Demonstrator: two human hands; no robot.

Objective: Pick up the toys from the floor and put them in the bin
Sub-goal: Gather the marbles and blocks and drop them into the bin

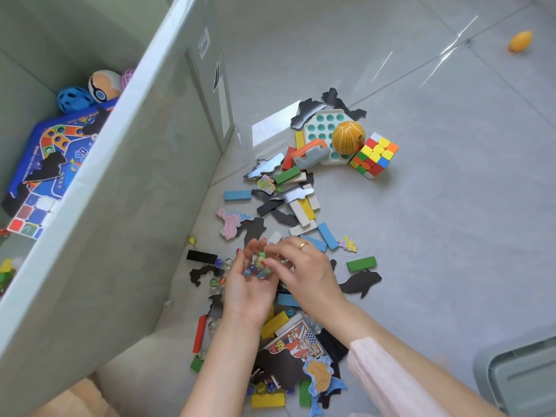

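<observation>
At lower centre, the left hand lies palm up, cupping several glass marbles, while the right hand reaches over them with curled fingers, a ring showing. Blocks and puzzle pieces litter the floor. The bin fills the left; a Rubik's cube sits at upper right of centre.

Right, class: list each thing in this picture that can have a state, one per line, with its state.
Bin: open, partly filled with toys.
Left hand: palm up, cupped, holding marbles.
Right hand: fingers bent over the left palm, at the marbles.
Rubik's cube: scrambled, on the floor.
Mini basketball: resting on the pop-it board.
Orange ball: alone on the floor, far off.
</observation>
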